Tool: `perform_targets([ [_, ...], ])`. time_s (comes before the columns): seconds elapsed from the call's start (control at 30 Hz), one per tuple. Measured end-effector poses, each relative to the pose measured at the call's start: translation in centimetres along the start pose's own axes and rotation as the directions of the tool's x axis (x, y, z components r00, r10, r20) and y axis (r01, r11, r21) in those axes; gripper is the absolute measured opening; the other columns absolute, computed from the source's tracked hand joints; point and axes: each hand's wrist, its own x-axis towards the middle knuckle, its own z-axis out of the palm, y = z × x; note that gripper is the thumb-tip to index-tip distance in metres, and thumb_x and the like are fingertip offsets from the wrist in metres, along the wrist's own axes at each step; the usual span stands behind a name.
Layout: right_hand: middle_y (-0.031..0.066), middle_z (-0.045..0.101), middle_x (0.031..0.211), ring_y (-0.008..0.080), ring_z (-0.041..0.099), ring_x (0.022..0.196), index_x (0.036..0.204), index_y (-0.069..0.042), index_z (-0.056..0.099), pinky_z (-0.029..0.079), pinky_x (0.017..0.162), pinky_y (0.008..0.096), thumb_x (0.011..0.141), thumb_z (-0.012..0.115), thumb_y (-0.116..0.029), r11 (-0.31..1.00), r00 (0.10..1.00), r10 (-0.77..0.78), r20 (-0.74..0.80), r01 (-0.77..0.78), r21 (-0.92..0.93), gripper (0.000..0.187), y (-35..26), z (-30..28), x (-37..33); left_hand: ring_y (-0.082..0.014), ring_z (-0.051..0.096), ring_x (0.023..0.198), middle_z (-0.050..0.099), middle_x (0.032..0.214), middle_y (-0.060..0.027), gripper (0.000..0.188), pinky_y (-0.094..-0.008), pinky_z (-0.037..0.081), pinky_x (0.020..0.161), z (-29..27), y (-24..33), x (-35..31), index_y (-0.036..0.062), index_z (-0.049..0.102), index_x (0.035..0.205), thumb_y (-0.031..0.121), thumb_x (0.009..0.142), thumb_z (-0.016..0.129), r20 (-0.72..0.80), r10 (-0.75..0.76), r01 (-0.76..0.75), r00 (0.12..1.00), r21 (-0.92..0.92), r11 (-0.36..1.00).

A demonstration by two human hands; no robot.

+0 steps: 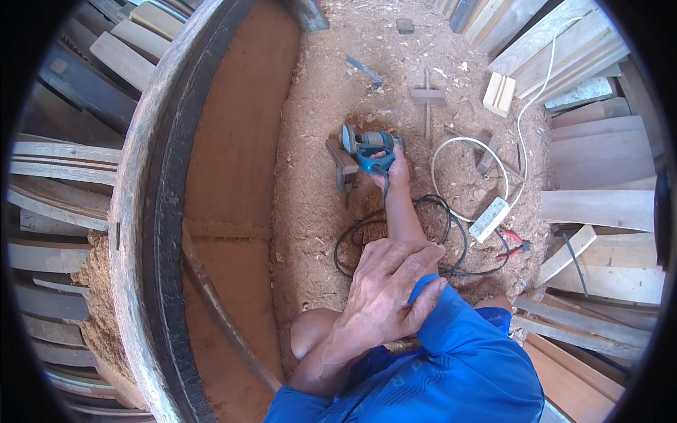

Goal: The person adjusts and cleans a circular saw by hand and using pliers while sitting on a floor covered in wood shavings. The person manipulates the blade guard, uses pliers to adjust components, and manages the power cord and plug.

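My right hand (396,170) is closed around the handle of a blue electric planer (368,146), which lies low over the shavings-covered ground. Its black cord (358,227) runs back along my wrist and loops loosely beneath the forearm. My left hand (386,283) lies across my right forearm (407,220) at the cuff of the blue sleeve (451,321); its fingers reach over the arm and the thumb presses near the cuff. Just left of the planer sits a wooden hand plane (343,166).
A big curved wooden piece (130,211) with a brown inner face (236,148) stands at left, a stick (224,321) leaning along it. Rightward lie a white power strip (489,220), red-handled pliers (518,244) and another hand plane (428,97). Stacked boards (599,151) line the right side.
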Motion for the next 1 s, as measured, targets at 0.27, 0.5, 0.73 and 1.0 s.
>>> perform_targets([
  [0.27,0.0079,0.058,0.071,0.0254,0.059,0.067,0.094,-0.011,0.053,0.056,0.070,0.0463,0.101,0.055,-0.016,0.997,0.998,-0.051,-0.022,0.049,-0.057,0.009,0.0,-0.9,2.0,-0.0314,0.063,0.095,0.067,0.110,-0.0125,0.042,-0.0433,0.048,0.086,0.3,0.5,-0.2,0.0028,0.065,0.121,0.016,0.083,0.077,0.012,0.012,-0.012,1.000,-0.027,1.000],
  [0.5,0.0071,0.057,0.070,0.0251,0.059,0.066,0.094,-0.014,0.052,0.055,0.067,0.0463,0.101,0.055,-0.018,1.000,0.999,-0.025,-0.028,0.025,0.002,0.009,-0.1,-1.3,3.0,-0.0322,0.064,0.094,0.068,0.112,-0.0134,0.040,-0.0436,0.049,0.084,0.5,0.8,-0.3,0.0030,0.067,0.117,0.018,0.082,0.079,0.018,0.008,-0.007,1.000,-0.028,1.000],
  [0.73,0.0063,0.057,0.070,0.0231,0.059,0.065,0.093,-0.015,0.051,0.056,0.066,0.0461,0.101,0.056,-0.017,0.998,0.999,0.028,-0.026,-0.030,-0.060,0.009,-0.5,-1.3,2.8,-0.0327,0.064,0.094,0.068,0.112,-0.0133,0.039,-0.0440,0.050,0.084,0.7,1.0,-0.4,0.0033,0.067,0.117,0.018,0.083,0.078,0.018,0.003,-0.002,1.000,-0.032,0.999],
  [1.0,0.0045,0.056,0.069,0.0213,0.059,0.064,0.093,-0.016,0.051,0.056,0.066,0.0437,0.101,0.057,-0.018,1.000,1.000,0.014,-0.017,-0.014,0.004,0.010,-0.3,-1.2,2.6,-0.0310,0.063,0.096,0.067,0.110,-0.0122,0.041,-0.0434,0.047,0.087,0.8,1.0,-0.3,0.0032,0.066,0.121,0.018,0.084,0.076,0.026,-0.001,0.002,1.000,-0.040,0.999],
])
